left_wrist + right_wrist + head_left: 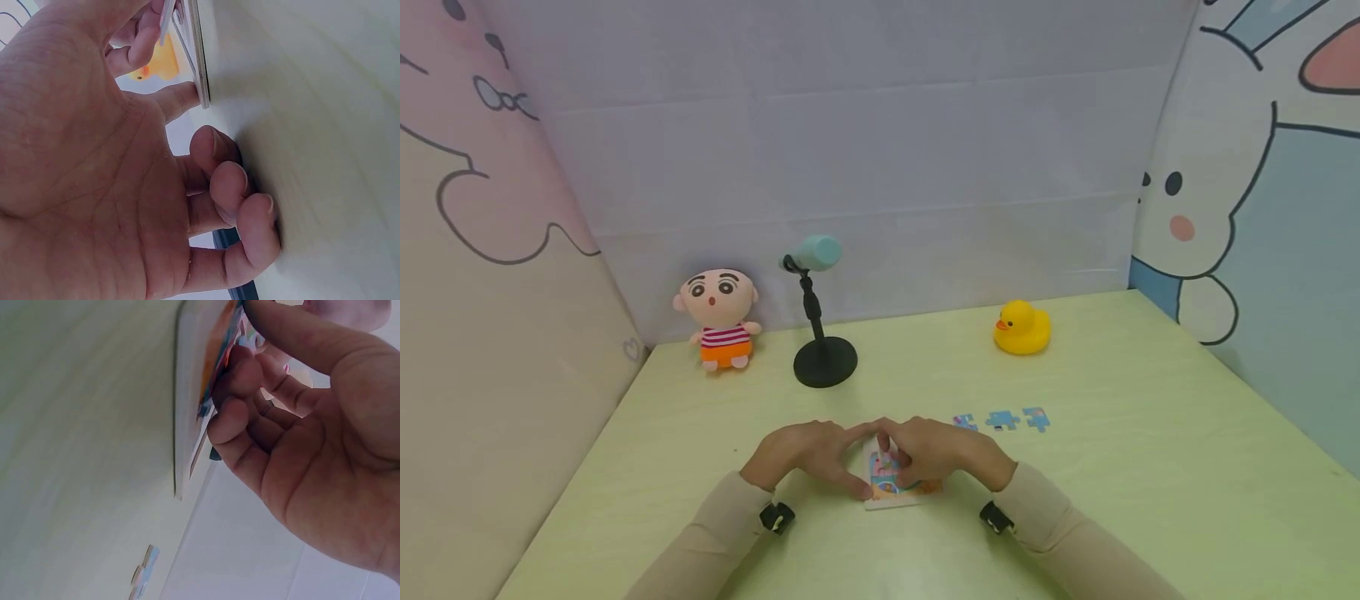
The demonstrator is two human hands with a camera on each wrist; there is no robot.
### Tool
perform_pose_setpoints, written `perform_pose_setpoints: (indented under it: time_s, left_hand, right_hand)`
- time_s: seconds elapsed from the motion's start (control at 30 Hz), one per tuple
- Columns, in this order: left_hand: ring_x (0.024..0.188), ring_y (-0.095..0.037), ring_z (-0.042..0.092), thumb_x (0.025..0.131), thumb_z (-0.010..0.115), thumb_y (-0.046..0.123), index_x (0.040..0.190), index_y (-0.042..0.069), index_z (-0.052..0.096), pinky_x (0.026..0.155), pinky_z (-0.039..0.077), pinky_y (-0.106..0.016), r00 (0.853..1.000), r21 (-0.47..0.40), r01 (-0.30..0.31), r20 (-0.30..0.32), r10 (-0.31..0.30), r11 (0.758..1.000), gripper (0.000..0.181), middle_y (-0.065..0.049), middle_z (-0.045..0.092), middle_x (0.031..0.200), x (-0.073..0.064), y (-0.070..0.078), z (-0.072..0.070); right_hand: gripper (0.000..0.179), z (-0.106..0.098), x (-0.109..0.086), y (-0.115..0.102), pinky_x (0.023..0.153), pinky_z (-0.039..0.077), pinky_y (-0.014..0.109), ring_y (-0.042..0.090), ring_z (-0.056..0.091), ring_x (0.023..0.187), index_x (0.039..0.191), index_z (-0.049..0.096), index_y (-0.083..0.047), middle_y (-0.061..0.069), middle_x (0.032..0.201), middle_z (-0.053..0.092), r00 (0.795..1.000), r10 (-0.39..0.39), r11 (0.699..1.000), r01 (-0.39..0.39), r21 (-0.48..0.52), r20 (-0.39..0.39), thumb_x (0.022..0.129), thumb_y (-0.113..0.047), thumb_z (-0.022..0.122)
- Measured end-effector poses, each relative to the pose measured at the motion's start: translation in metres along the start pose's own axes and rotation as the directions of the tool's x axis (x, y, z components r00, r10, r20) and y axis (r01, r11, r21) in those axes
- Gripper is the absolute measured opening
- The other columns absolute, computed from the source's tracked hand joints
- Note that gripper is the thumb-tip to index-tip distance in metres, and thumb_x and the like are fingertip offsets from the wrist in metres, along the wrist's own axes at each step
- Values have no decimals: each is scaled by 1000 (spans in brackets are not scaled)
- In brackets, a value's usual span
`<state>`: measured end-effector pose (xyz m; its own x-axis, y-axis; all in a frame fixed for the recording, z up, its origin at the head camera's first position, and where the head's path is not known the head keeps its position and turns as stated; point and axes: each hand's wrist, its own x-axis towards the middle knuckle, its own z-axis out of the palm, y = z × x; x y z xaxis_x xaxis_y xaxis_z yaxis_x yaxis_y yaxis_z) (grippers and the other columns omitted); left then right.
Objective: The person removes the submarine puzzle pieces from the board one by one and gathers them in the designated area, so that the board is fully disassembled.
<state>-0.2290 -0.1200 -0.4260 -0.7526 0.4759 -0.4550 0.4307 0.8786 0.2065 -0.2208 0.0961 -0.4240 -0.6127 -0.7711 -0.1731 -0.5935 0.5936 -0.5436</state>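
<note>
A small jigsaw puzzle board [891, 502] with a colourful picture lies on the table, partly hidden by both hands. My left hand [820, 450] holds its left side, index fingertip on the far edge and thumb at the near left corner. In the left wrist view its other fingers [256, 231] rest curled on the table. Over the board, my right hand [936, 450] pinches a thin puzzle piece [167, 22], tilted and mostly hidden by the fingers. That hand's curled fingers [228, 422] are close over the picture.
Three loose blue puzzle pieces [1002, 420] lie right of the board. Farther back stand a plush doll [724, 325], a black stand [825, 362] bearing a mint-coloured cylinder [817, 252], and a yellow rubber duck [1024, 329]. Pale cloth walls enclose the table.
</note>
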Motion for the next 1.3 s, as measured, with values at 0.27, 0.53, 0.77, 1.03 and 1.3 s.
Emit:
perform_pose_setpoints:
  time_s: [0.27,0.53,0.77,1.03,1.3]
  left_hand:
    - [77,-12,55,78,73,67,157,34,28,76,47,-35,1000,16,-6,5,6,1000,96,1,54,76,1,1,0]
    - [74,-12,52,79,72,67,158,39,25,72,45,-32,1000,3,-1,6,1,1000,96,3,46,72,-1,2,-1]
    - [77,-11,54,79,71,68,159,38,21,74,45,-33,1000,8,-15,7,15,1000,99,2,54,76,1,1,-1]
    - [71,-11,48,79,72,67,159,39,22,70,41,-31,1000,-1,-18,11,18,1000,98,3,47,71,2,1,0]
    - [84,-12,55,80,72,65,160,37,21,81,45,-36,1000,-10,-16,18,16,1000,98,2,57,80,1,2,-2]
  right_hand:
    - [17,1,2,3,60,38,21,7,44,61,112,52,-10,-5,74,51,997,-31,999,30,-12,-66,99,-9,63]
    - [21,-7,-1,5,62,39,21,5,43,59,121,54,-3,-6,74,49,998,-67,995,68,70,-20,102,-10,58]
    - [11,-19,-7,12,63,39,22,5,44,62,92,54,-12,-8,74,48,997,-72,996,71,60,13,100,-12,60]
    - [15,-37,-18,26,65,41,24,8,48,69,87,54,-14,-6,78,53,998,-57,997,57,57,-5,99,-12,63]
    - [13,-55,-33,39,60,44,27,11,51,62,88,57,-11,-1,77,56,1000,-19,990,17,143,8,98,-12,65]
